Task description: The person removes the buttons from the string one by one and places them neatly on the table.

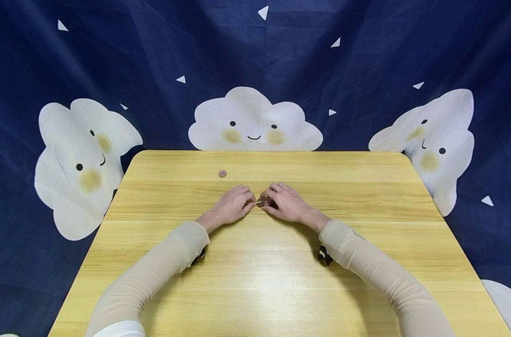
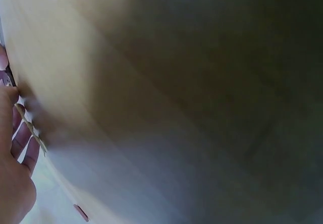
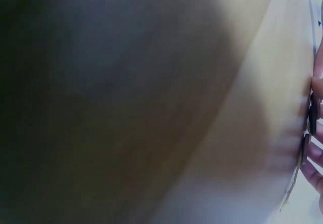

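Both hands meet over the middle of the wooden table (image 1: 255, 262). My left hand (image 1: 234, 204) pinches a thin tan cord (image 1: 257, 202), whose loose length trails past the fingers in the left wrist view. Close beside it, my right hand (image 1: 286, 202) holds dark brown round buttons (image 1: 263, 202) between thumb and fingers. Edge-on in the right wrist view, two dark buttons (image 3: 313, 115) show at the fingertips, with the cord (image 3: 290, 186) running down from them. The right fingers partly hide the buttons, and I cannot tell whether the cord passes through them.
A pinkish-brown button (image 1: 222, 173) lies flat near the table's back edge, left of the hands. Behind the table hangs a dark blue curtain (image 1: 255, 51) with white clouds. Both forearms rest low over the table, in beige sleeves.
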A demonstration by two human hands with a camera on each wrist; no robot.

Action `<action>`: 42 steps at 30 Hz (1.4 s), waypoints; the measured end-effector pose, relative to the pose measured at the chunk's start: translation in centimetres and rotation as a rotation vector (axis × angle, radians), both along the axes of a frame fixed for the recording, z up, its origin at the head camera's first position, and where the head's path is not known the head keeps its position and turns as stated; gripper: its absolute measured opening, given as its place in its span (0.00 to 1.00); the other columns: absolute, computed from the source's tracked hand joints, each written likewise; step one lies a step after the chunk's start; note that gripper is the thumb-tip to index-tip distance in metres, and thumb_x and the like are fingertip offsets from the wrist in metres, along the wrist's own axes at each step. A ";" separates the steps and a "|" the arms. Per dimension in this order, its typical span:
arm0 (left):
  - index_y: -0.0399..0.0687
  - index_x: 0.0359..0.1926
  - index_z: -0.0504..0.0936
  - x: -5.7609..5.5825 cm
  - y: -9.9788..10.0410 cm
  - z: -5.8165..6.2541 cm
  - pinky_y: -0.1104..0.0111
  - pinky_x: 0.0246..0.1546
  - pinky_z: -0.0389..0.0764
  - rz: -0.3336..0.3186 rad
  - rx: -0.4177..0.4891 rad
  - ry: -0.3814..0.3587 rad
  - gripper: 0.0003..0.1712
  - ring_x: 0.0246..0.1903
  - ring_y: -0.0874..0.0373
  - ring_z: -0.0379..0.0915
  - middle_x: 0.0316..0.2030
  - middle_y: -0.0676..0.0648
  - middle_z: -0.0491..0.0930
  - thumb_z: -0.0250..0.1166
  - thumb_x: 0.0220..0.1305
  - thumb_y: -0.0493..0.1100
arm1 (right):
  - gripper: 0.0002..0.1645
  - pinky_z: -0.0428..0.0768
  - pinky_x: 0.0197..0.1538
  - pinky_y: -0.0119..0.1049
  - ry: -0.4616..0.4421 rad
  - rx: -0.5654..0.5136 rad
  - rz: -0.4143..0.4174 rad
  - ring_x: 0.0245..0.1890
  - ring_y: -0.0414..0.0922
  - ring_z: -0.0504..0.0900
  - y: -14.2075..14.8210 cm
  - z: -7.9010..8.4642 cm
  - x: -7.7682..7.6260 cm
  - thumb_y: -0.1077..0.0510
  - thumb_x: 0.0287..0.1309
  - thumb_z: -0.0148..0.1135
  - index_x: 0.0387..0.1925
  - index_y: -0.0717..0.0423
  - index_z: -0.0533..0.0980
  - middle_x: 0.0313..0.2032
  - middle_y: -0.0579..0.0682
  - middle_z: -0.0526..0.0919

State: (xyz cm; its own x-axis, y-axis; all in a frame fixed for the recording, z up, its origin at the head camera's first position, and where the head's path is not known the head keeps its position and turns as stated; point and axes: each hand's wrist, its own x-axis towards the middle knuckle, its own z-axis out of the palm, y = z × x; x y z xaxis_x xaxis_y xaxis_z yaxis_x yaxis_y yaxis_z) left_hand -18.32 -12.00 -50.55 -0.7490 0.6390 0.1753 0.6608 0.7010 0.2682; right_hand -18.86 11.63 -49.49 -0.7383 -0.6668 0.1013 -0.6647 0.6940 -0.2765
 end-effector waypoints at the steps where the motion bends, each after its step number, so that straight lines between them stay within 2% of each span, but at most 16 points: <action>1: 0.49 0.41 0.86 0.0 0.0 0.0 0.61 0.47 0.80 0.001 0.001 0.000 0.06 0.41 0.54 0.76 0.40 0.49 0.83 0.66 0.74 0.45 | 0.25 0.79 0.50 0.43 -0.003 0.003 -0.005 0.45 0.47 0.75 0.1 0.1 0.0 0.42 0.69 0.67 0.59 0.51 0.82 0.48 0.49 0.81; 8: 0.49 0.41 0.86 0.1 -0.1 0.0 0.61 0.46 0.79 0.007 0.006 0.007 0.06 0.41 0.55 0.75 0.40 0.49 0.84 0.66 0.74 0.45 | 0.26 0.78 0.51 0.43 -0.018 0.008 -0.020 0.46 0.47 0.74 0.8 0.3 0.2 0.41 0.69 0.67 0.60 0.50 0.81 0.49 0.49 0.80; 16: 0.49 0.42 0.86 0.1 -0.1 -0.1 0.60 0.48 0.80 0.012 0.002 0.001 0.06 0.42 0.54 0.76 0.41 0.50 0.84 0.66 0.74 0.45 | 0.25 0.77 0.47 0.41 -0.024 -0.004 -0.041 0.45 0.46 0.74 1.5 0.1 0.1 0.40 0.69 0.67 0.59 0.49 0.82 0.48 0.49 0.80; 25: 0.49 0.41 0.86 0.1 -0.1 -0.1 0.61 0.45 0.79 0.012 0.013 -0.004 0.06 0.40 0.55 0.75 0.40 0.50 0.84 0.67 0.74 0.45 | 0.23 0.73 0.44 0.37 0.008 -0.001 -0.012 0.41 0.44 0.71 1.7 -0.3 0.0 0.41 0.70 0.66 0.58 0.49 0.83 0.45 0.47 0.80; 36: 0.49 0.41 0.86 0.2 -0.1 -0.2 0.62 0.43 0.77 0.025 0.037 -0.008 0.06 0.38 0.56 0.72 0.38 0.50 0.83 0.68 0.73 0.45 | 0.17 0.74 0.44 0.38 0.033 -0.026 -0.007 0.41 0.44 0.73 1.5 -0.3 0.0 0.45 0.73 0.64 0.55 0.47 0.84 0.44 0.46 0.82; 42: 0.47 0.48 0.86 0.3 0.1 0.0 0.60 0.47 0.79 0.041 0.048 -0.041 0.13 0.42 0.53 0.75 0.44 0.48 0.84 0.70 0.70 0.49 | 0.17 0.73 0.43 0.37 0.024 -0.022 -0.011 0.40 0.44 0.72 1.4 -0.2 0.0 0.46 0.72 0.65 0.55 0.47 0.85 0.44 0.47 0.82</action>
